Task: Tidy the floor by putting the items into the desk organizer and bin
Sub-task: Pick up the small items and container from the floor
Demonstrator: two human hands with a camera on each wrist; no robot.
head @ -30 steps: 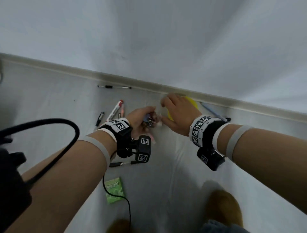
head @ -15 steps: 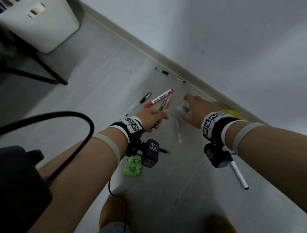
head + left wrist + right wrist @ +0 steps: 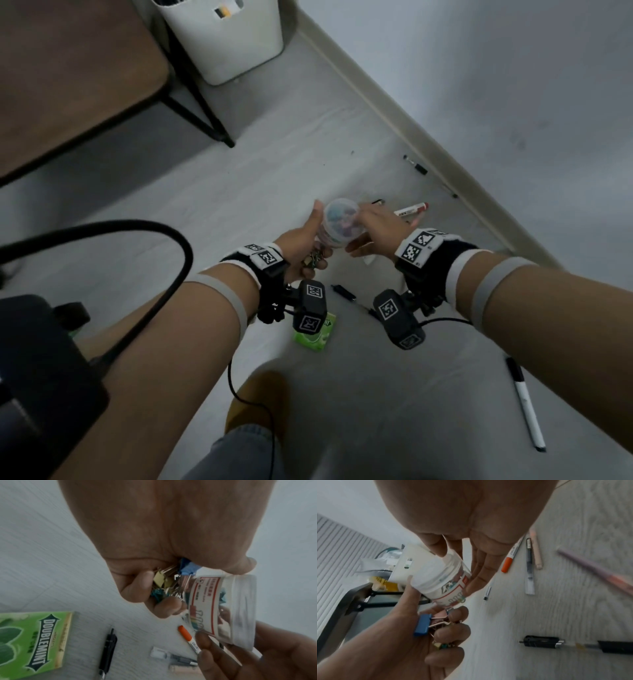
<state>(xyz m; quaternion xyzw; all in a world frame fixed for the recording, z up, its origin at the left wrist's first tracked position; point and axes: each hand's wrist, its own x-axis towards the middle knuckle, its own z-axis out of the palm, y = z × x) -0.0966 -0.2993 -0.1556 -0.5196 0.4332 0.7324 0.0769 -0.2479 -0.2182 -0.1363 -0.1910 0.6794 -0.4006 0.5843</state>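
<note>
A small clear jar (image 3: 340, 224) with coloured binder clips inside and a red-framed label (image 3: 205, 601) is held above the floor between both hands. My right hand (image 3: 373, 229) grips its side with thumb and fingers (image 3: 477, 577). My left hand (image 3: 308, 250) curls its fingers round a loose bunch of binder clips (image 3: 164, 582), among them a blue one (image 3: 423, 623). Its thumb lies up along the jar's other side. The jar's translucent top end (image 3: 433, 573) points toward the head camera.
A white bin (image 3: 222, 37) stands by the wall beside a brown desk (image 3: 68, 68) with black legs. On the floor lie a green gum pack (image 3: 313, 337), a red-capped marker (image 3: 412, 209), a black pen (image 3: 344, 292), a white pen (image 3: 525, 404) and others near the baseboard.
The right hand took the jar off the floor and raised it; both hands now meet around it. The view has swung left, bringing the bin and desk in.
</note>
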